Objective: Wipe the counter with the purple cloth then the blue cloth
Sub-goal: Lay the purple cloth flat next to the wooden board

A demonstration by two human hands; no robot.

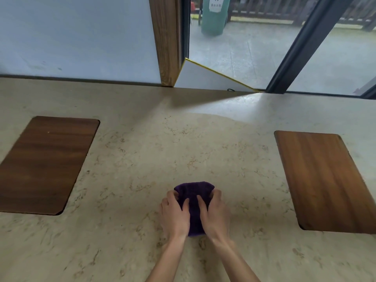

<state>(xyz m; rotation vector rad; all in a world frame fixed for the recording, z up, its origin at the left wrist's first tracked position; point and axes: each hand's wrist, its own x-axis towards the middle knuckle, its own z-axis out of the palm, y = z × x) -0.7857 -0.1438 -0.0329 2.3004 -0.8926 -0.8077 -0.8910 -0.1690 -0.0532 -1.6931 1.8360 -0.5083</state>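
The purple cloth (193, 191) lies bunched on the beige marbled counter (142, 159), near the front middle. My left hand (173, 214) grips its left side, fingers curled over the edge. On the right side my right hand (214, 213) holds it the same way. Both hands press the cloth flat against the counter. Only the cloth's far end and a strip between the hands show. No blue cloth is in view.
A dark wooden board (43, 165) lies on the counter at the left and a lighter wooden board (325, 180) at the right. A white panel with a yellow edge (205, 78) leans at the back by the wooden post and window.
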